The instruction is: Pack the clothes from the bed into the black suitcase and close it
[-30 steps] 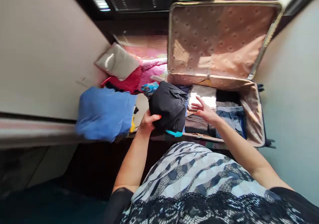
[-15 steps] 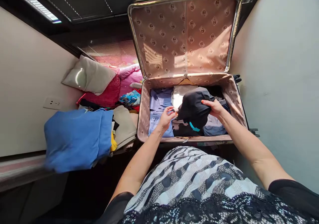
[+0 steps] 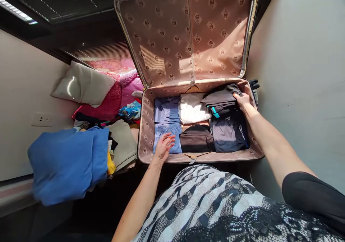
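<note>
An open suitcase [image 3: 147, 141] with a pink patterned lining holds folded clothes in two rows. At its back right corner, my right hand [image 3: 244, 102] grips the edge of a folded black garment [image 3: 219, 100] with a turquoise strip. My left hand [image 3: 164, 147] hovers over the front left, fingers apart and holding nothing, above folded light blue clothing [image 3: 176, 134]. Behind that lies a folded purple-blue garment [image 3: 167, 109]. A white folded garment [image 3: 192, 109] sits at the back middle, a dark brown one [image 3: 196, 139] at the front middle, and a dark grey one [image 3: 230, 136] at front right.
The suitcase lid [image 3: 185, 37] stands raised against the window. To the left is a pile of clothes with a large blue garment [image 3: 70, 163] and a beige one [image 3: 122, 141]. A pale cushion [image 3: 83, 84] rests behind. A wall [image 3: 304, 77] rises close on the right.
The black garment has moved from the suitcase's middle to its back right corner with my right hand. My left hand has let go of it and drawn back to the front left.
</note>
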Demonstrator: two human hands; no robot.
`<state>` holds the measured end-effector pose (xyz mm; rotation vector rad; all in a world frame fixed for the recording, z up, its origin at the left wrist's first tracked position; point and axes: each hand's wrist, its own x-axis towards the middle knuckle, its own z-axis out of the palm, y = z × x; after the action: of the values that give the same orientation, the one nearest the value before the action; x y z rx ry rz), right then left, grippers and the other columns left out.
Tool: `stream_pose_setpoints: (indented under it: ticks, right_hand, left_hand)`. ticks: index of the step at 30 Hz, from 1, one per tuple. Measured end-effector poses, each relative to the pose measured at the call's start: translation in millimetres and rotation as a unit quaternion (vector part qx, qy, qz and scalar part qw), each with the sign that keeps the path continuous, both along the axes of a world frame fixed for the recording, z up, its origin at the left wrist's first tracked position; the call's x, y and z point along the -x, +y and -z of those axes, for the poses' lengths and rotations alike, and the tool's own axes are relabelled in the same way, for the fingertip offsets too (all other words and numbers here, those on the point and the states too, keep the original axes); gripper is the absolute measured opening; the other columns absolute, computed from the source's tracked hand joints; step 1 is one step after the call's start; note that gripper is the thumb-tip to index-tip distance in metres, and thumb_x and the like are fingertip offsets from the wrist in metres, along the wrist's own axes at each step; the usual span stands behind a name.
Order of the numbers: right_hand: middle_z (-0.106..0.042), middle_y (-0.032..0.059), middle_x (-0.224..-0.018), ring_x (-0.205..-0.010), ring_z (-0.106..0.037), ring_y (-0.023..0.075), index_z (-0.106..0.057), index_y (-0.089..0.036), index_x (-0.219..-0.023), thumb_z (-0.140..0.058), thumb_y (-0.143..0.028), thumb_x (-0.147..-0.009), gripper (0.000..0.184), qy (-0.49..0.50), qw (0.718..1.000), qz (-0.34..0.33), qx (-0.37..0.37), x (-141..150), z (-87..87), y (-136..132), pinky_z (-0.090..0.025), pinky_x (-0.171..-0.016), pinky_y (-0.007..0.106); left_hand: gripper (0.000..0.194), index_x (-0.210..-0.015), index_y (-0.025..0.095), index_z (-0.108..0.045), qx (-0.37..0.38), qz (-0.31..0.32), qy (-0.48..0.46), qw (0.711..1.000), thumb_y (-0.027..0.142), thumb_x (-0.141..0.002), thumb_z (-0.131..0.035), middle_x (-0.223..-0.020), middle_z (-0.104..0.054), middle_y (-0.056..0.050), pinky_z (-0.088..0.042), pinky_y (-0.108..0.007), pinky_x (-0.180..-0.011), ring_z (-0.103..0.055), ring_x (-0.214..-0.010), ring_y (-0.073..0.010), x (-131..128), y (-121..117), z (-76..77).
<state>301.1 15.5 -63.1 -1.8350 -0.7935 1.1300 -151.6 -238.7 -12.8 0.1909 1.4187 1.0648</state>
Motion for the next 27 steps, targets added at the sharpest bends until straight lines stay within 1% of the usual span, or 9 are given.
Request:
stream_pose_setpoints:
  ticks: [2,5,7,9,13,16,20,24,27]
  right_hand:
    - [-0.069,0.0276,-0.14,-0.135,-0.064,0.0395,-0.06,-0.005,-0.149,-0.074,-0.032,-0.092,0.065,-0.142,0.989,-0.02,0.045,3.1,14.0,-6.0,-0.051,-0.12,0.055]
    - [-0.055,0.0339,-0.155,-0.146,-0.053,0.0457,-0.039,-0.005,-0.17,-0.058,-0.028,-0.098,0.078,-0.359,0.919,-0.135,0.091,19.4,27.9,-21.4,-0.044,-0.122,0.063]
    - [-0.05,0.035,-0.159,-0.147,-0.051,0.0474,-0.027,-0.006,-0.176,-0.052,-0.028,-0.101,0.083,-0.419,0.885,-0.172,0.111,29.7,32.6,-27.5,-0.047,-0.118,0.063]
    - [-0.048,0.0357,-0.158,-0.145,-0.051,0.0473,-0.023,-0.005,-0.178,-0.053,-0.03,-0.101,0.086,-0.422,0.88,-0.167,0.139,34.4,33.8,-27.0,-0.05,-0.113,0.058]
    - [-0.059,0.0323,-0.145,-0.134,-0.058,0.0416,-0.037,-0.007,-0.174,-0.045,-0.023,-0.104,0.072,-0.441,0.864,-0.206,0.13,27.5,23.6,-11.9,-0.051,-0.107,0.052]
    - [-0.064,0.0279,-0.139,-0.123,-0.063,0.0367,-0.053,-0.011,-0.166,-0.038,-0.023,-0.109,0.061,-0.484,0.834,-0.246,0.094,15.5,7.8,1.3,-0.051,-0.103,0.048]
    - [-0.066,0.0294,-0.131,-0.112,-0.067,0.0364,-0.071,-0.005,-0.144,-0.042,-0.021,-0.106,0.051,-0.545,0.785,-0.268,0.123,-0.5,-10.0,4.3,-0.053,-0.096,0.047]
    - [-0.059,0.0349,-0.142,-0.125,-0.059,0.0419,-0.076,-0.001,-0.13,-0.038,-0.016,-0.104,0.049,-0.611,0.716,-0.327,0.09,0.7,-14.0,-10.1,-0.051,-0.096,0.049]
    - [-0.054,0.034,-0.152,-0.135,-0.05,0.0444,-0.073,-0.005,-0.136,-0.037,-0.018,-0.106,0.049,-0.634,0.691,-0.346,0.036,17.4,-8.8,-14.2,-0.047,-0.102,0.054]
  left_hand:
    - [0.063,-0.11,0.019,-0.07,0.012,-0.012,0.001,1.0,0.032,-0.06,-0.105,-0.105,-0.084,-0.009,-0.057,-0.025,-0.075,-0.077,-0.086,-0.0164,-2.1,-4.2,-1.5]
    - [0.065,-0.109,0.018,-0.071,0.024,-0.018,0.002,1.0,0.034,-0.057,-0.106,-0.104,-0.085,-0.009,-0.057,-0.025,-0.075,-0.077,-0.086,-0.0165,-6.7,-9.6,-3.6]
    - [0.065,-0.108,0.018,-0.072,0.031,-0.019,0.001,0.999,0.035,-0.056,-0.106,-0.103,-0.085,-0.009,-0.056,-0.024,-0.074,-0.077,-0.085,-0.0163,-8.9,-12.8,-4.6]
    - [0.065,-0.107,0.017,-0.072,0.041,-0.021,0.002,0.999,0.035,-0.055,-0.106,-0.103,-0.085,-0.01,-0.056,-0.024,-0.074,-0.077,-0.084,-0.0161,-9.7,-15.5,-5.1]
    - [0.061,-0.104,0.017,-0.073,0.068,-0.031,0.009,0.997,0.033,-0.054,-0.105,-0.1,-0.085,-0.01,-0.056,-0.024,-0.073,-0.077,-0.082,-0.0162,-7.9,-17.7,-4.2]
    - [0.056,-0.102,0.017,-0.073,0.08,-0.037,0.013,0.996,0.029,-0.056,-0.103,-0.097,-0.085,-0.01,-0.057,-0.024,-0.071,-0.076,-0.08,-0.0161,-5.5,-16.8,-2.6]
    - [0.047,-0.1,0.017,-0.074,0.091,-0.037,0.01,0.995,0.024,-0.062,-0.1,-0.094,-0.085,-0.009,-0.057,-0.023,-0.07,-0.077,-0.078,-0.016,-4.3,-14.2,-1.3]
    - [0.042,-0.1,0.016,-0.074,0.106,-0.021,0.002,0.994,0.021,-0.066,-0.099,-0.095,-0.085,-0.01,-0.057,-0.022,-0.069,-0.077,-0.078,-0.0157,-5.8,-11.7,-2.0]
    - [0.04,-0.1,0.015,-0.074,0.11,-0.012,-0.005,0.994,0.019,-0.069,-0.098,-0.095,-0.084,-0.01,-0.058,-0.022,-0.068,-0.077,-0.078,-0.0156,-6.3,-11.2,-3.1]
